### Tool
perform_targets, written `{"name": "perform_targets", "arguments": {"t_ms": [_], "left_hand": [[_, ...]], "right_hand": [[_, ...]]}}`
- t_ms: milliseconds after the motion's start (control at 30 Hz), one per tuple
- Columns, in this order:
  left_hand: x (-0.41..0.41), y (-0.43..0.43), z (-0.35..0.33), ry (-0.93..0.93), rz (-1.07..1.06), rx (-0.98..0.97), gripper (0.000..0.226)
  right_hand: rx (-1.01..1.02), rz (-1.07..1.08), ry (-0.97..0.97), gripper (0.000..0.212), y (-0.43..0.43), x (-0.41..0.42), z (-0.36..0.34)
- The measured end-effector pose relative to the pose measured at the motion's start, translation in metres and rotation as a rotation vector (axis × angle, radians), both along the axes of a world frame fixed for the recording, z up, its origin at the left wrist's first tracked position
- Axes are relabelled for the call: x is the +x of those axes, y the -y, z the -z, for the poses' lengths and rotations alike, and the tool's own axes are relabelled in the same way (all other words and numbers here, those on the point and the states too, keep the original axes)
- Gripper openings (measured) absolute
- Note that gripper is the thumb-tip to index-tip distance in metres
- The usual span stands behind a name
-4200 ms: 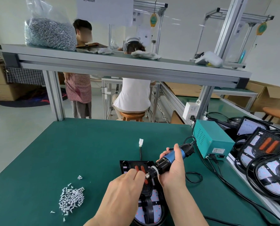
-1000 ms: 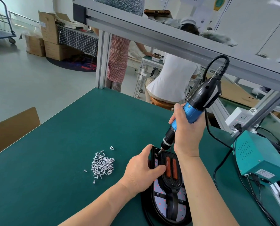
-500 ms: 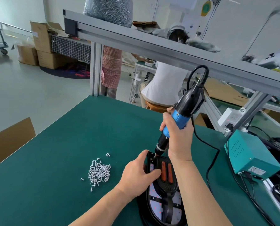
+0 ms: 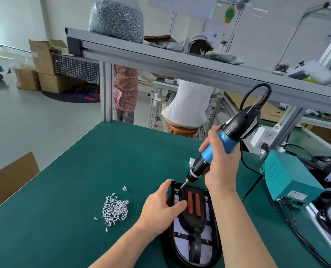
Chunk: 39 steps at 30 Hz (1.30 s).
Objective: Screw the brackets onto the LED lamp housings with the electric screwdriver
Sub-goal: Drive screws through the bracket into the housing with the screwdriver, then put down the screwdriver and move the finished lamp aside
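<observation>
The LED lamp housing [image 4: 209,235] lay flat on the desk [image 4: 102,171], looking hard and light (it could slide). The left hand [image 4: 160,207] gripped its top corner with curled fingers [image 4: 165,185]. The right hand [image 4: 218,167] gripped the electric screwdriver [image 4: 226,140], tip at the bracket [image 4: 192,217].

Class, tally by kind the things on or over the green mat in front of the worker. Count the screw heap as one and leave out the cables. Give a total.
lamp housing: 1
bracket: 1
electric screwdriver: 1
screw heap: 1
teal power box: 1
white connector: 1
Total: 6
</observation>
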<state>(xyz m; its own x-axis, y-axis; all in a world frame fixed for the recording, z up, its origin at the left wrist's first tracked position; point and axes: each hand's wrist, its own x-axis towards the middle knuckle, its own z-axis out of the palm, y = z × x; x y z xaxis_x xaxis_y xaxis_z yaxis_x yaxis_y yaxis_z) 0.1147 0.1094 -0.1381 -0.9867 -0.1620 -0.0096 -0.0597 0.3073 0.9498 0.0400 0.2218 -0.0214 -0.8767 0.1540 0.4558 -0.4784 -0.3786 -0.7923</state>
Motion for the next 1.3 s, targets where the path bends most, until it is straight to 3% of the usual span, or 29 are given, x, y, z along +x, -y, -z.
{"name": "perform_targets", "arguments": {"t_ms": [133, 433, 600, 733, 933, 1167, 1300], "left_hand": [[0.0, 0.001, 0.001, -0.02, 0.006, 0.035, 0.088], [-0.002, -0.005, 0.001, -0.087, -0.065, 0.075, 0.085], [-0.004, -0.007, 0.003, -0.106, -0.146, 0.031, 0.072], [-0.007, -0.007, 0.007, -0.124, -0.187, 0.001, 0.064], [-0.005, -0.009, 0.008, -0.173, -0.253, -0.1, 0.048], [-0.007, -0.012, 0.005, -0.158, -0.264, -0.237, 0.04], [-0.008, -0.012, 0.004, -0.144, -0.259, -0.242, 0.032]], "right_hand": [[0.028, 0.08, 0.036, 0.014, -0.015, -0.002, -0.015], [0.003, 0.235, 0.655, 0.035, -0.104, -0.028, 0.034], [0.145, 0.214, 0.824, 0.038, -0.134, -0.039, 0.073], [0.387, 0.268, 0.845, 0.045, -0.131, -0.042, 0.094], [0.878, 0.468, 0.759, 0.034, -0.114, -0.034, 0.103], [1.156, 0.537, 0.685, 0.07, -0.105, -0.024, 0.105], [1.324, 0.57, 0.554, 0.069, -0.1, -0.014, 0.095]]}}
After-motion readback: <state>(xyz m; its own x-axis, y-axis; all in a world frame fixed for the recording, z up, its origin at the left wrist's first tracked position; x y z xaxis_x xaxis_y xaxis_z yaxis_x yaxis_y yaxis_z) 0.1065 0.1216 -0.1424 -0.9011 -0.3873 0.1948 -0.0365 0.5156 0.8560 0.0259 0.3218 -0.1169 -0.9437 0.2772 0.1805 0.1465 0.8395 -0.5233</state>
